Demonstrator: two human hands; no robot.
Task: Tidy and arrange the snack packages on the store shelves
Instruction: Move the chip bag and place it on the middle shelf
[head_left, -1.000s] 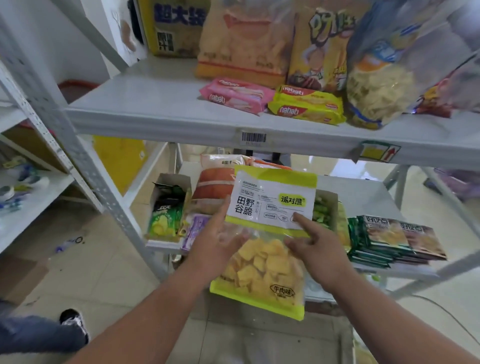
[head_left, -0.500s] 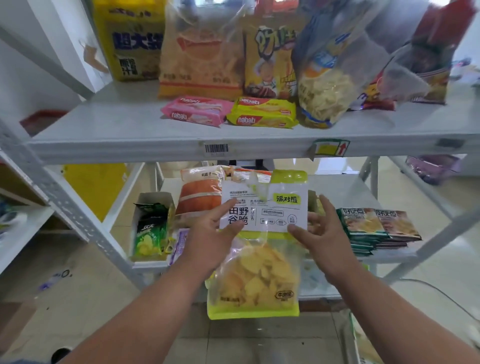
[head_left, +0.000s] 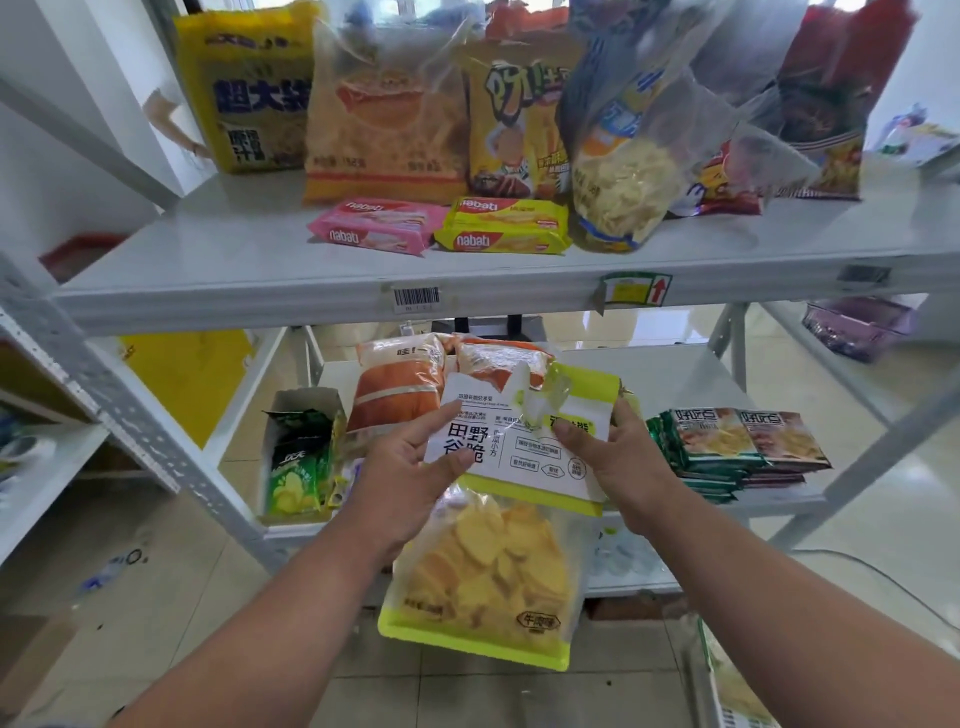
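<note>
Left hand: gripped the left edge of the lime-and-white crisp bag, thumb across the front label, fingers behind. Right hand: pinched the same bag's right edge, thumb on the label, fingers curled behind; half a second earlier spread open beside the bag, now closed onto it. Bag itself: held in the air in front of the lower shelf, tilted with its top leaning left, where before hung nearly square. Top flap newly crumpled and folded forward over the label, hiding part of the green logo. Clear lower half full of yellow crisps, hanging below the lower shelf's front edge.

Behind the bag: two orange-and-white snack bags, standing on the lower shelf. Left of the bag: an open carton of green chip packets. Right of the bag: a flat stack of green and brown chip packets. Above the bag, on the upper shelf: a pink Nabati wafer pack just beside a yellow Nabati wafer pack, with large snack bags standing behind them, unchanged from before.
</note>
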